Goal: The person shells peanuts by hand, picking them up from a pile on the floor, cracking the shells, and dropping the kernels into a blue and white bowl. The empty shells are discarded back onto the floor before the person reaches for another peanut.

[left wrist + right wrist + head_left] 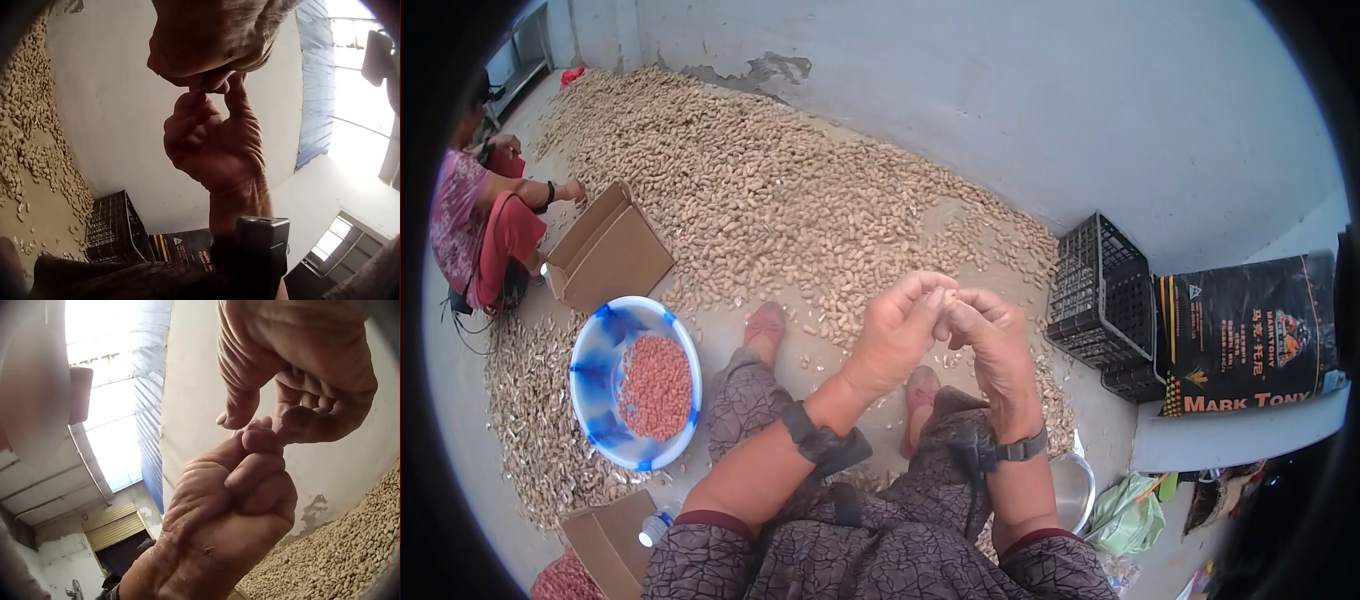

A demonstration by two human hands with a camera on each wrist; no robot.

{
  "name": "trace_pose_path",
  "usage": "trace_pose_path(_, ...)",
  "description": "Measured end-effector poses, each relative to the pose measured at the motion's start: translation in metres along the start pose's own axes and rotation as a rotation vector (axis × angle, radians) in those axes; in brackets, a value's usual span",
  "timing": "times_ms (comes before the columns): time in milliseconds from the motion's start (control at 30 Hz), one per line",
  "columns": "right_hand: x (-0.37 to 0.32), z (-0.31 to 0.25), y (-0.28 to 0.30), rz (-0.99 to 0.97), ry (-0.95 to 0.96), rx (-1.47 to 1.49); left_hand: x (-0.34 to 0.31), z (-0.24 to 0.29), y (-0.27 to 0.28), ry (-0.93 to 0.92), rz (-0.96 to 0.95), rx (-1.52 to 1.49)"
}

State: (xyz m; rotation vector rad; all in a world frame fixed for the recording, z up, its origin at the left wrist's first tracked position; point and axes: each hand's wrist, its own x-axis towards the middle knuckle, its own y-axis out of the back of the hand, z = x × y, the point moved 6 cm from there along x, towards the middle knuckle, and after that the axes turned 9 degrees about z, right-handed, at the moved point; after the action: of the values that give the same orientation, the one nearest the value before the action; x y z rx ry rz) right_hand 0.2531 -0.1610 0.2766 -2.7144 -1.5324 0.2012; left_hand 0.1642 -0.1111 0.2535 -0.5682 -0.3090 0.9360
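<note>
Both hands meet in front of the body, above the knees. The left hand (895, 325) pinches a small pale peanut (949, 296) between thumb and forefinger, its other fingers curled in. From the other side the right hand (1000, 345) brings thumb and forefinger onto the same peanut. In the right wrist view, a light bit of the peanut (253, 425) shows at the left fingertips, with the right thumb (234, 412) close beside it. Fingers hide most of the peanut. Beyond the hands, a wide heap of unshelled peanuts (800, 190) covers the floor.
At the left, a blue-and-white basin (583, 385) holds shelled red peanuts (655, 385). Empty shells (530, 420) lie around it. Behind stands a cardboard box (625, 255), near another seated person (485, 220). Black crates (1100, 290), a black printed bag (1250, 335) and a metal bowl (1072, 490) are at the right.
</note>
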Motion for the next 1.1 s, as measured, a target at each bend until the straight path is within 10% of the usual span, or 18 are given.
trace_pose_path(267, 0.005, 0.0, -0.002, 0.002, 0.002, -0.027, -0.002, 0.009, 0.0, -0.325, 0.078, 0.383)
trace_pose_path(1100, -0.002, -0.004, -0.017, 0.159, 0.187, 0.121, 0.002, 0.004, 0.002, -0.208, 0.145, 0.137)
